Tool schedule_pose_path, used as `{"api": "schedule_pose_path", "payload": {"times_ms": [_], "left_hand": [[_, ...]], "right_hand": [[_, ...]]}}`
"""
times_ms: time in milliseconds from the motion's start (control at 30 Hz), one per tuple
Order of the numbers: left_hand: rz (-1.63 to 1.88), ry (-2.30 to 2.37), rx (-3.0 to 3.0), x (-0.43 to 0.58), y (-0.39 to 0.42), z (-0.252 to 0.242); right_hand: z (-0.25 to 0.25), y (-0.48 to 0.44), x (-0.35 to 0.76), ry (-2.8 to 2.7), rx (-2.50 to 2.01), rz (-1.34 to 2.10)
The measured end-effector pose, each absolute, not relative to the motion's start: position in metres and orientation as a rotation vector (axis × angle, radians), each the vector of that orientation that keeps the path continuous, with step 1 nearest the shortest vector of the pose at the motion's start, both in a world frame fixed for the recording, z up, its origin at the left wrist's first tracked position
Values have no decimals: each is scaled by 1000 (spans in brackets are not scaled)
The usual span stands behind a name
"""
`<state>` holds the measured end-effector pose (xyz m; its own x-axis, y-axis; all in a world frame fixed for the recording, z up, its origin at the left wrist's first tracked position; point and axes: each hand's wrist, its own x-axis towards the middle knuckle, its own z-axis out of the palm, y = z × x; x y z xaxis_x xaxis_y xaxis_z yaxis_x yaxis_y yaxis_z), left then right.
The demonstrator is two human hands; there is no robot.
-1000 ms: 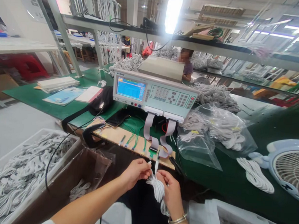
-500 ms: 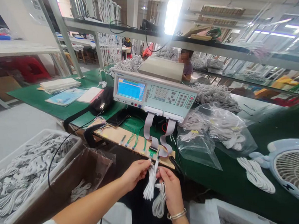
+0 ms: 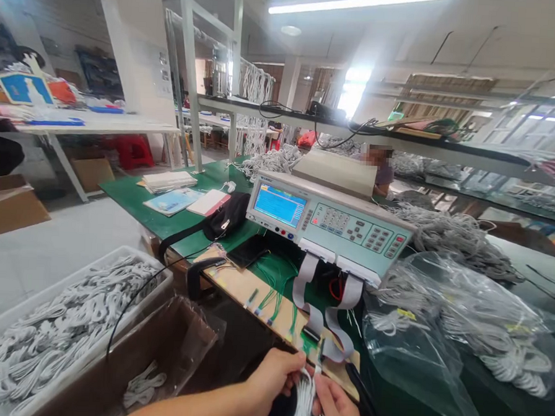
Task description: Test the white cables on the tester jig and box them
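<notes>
My left hand is closed in a pinch on the upper end of a bundled white cable, close to the front edge of a wooden board. Beside it, my right hand has its fingers pressed together at the cable's other visible end, near a green connector piece on the board. The cable's folded loops hang between both hands, cut off by the lower frame edge. Fingers hide the exact plugs. Grey ribbon cables run from the board up to a tester with a lit blue screen.
At left stands a white crate of bundled cables, with a lined carton before it. Clear plastic bags of cables lie right of the tester. Booklets and a black pouch rest on the green table. A person sits behind.
My view has swung left, so the tester, board and hands appear farther right and lower. Both hands stay at the board's front edge with the cable.
</notes>
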<state>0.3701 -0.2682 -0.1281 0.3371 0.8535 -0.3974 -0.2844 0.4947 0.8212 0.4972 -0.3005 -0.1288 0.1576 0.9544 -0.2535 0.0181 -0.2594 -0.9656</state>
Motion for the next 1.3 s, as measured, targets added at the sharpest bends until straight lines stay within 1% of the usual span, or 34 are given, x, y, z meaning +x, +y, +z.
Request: {"api": "schedule_pose_path", "payload": {"times_ms": [167, 267, 333, 400, 500, 633, 700, 800, 867, 933, 1067, 1133, 1233, 1300], "left_hand": [[960, 958, 623, 372, -284, -126], [807, 875, 394, 370, -299, -135], [698, 828, 322, 362, -304, -143], [632, 880, 526, 344, -304, -152], [405, 1139, 1130, 298, -294, -168], [317, 1338, 1278, 242, -288, -185], [281, 1202, 1281, 241, -293, -188], [311, 784, 1078, 268, -303, -185], [398, 686, 881, 291, -308, -181], [466, 730, 768, 307, -308, -178], [599, 789, 734, 322, -302, -172], [678, 818, 705, 328, -302, -168], [716, 837, 619, 340, -305, -163], [732, 810, 598, 348, -308, -163]], "right_hand": [[-135, -313, 489, -964, -1484, 1264], [-140, -326, 472, -969, -1529, 1293], [-143, -333, 457, -1070, -1564, 1272], [-143, -337, 445, -1230, -1573, 1243], [-147, -335, 437, -1322, -1577, 1267], [-159, -325, 434, -958, -1546, 1446], [-164, -320, 430, -761, -1463, 1560], [-166, -313, 422, -659, -1353, 1610], [-164, -310, 425, -735, -1385, 1464], [-160, -309, 434, -957, -1491, 1232], [-153, -320, 459, -1534, -1625, 809], [-152, -329, 467, -1656, -1644, 638], [-151, -342, 470, -1685, -1613, 502], [-148, -349, 470, -1646, -1568, 536]]}}
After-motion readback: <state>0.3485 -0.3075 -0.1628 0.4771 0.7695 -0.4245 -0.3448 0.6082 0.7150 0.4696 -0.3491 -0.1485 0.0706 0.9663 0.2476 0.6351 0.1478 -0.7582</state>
